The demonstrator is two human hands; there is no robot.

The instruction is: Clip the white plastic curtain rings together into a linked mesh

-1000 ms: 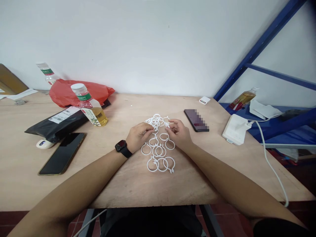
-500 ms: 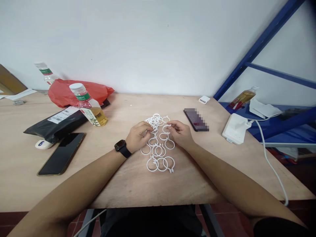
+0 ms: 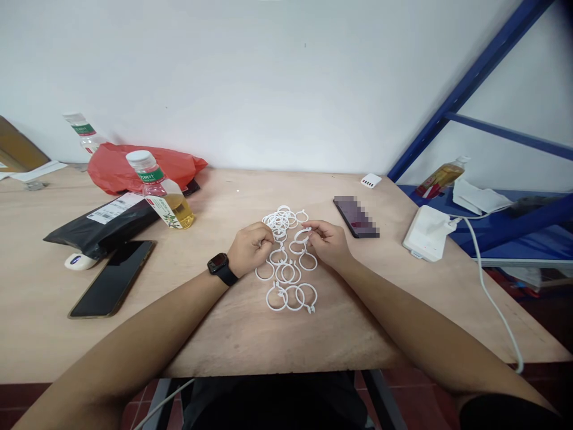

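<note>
In the head view, the right hand (image 3: 329,245) pinches one white ring (image 3: 302,234) between the thumb and the fingertips (image 3: 313,230), and the ring is raised a little above the wooden table (image 3: 233,340). The left hand (image 3: 250,248) has its fingers curled together, with the tips at the near edge of the heap of rings (image 3: 282,218). Whether it grips a ring there, I cannot tell (the knuckles hide the tips).

The heap lies just beyond both hands, between their fingertips. The laid-out rings (image 3: 289,280) lie flat between the two wrists and a little nearer to the person, arranged in short rows, many of them touching each other. A black watch (image 3: 219,266) sits on the left wrist.

To the outer side of the left hand a black phone (image 3: 111,278) lies flat, well apart; beside it there is a small white device (image 3: 78,261). Beyond these are a black parcel (image 3: 96,227), a bottle (image 3: 161,191) with yellow liquid lying on it, and a red bag (image 3: 143,164).

To the outer side of the right hand, near, lies a second phone (image 3: 357,217); further out are a white adapter (image 3: 427,233) with its cable (image 3: 490,292), at the table edge, and a blue frame (image 3: 470,83) against the wall.
</note>
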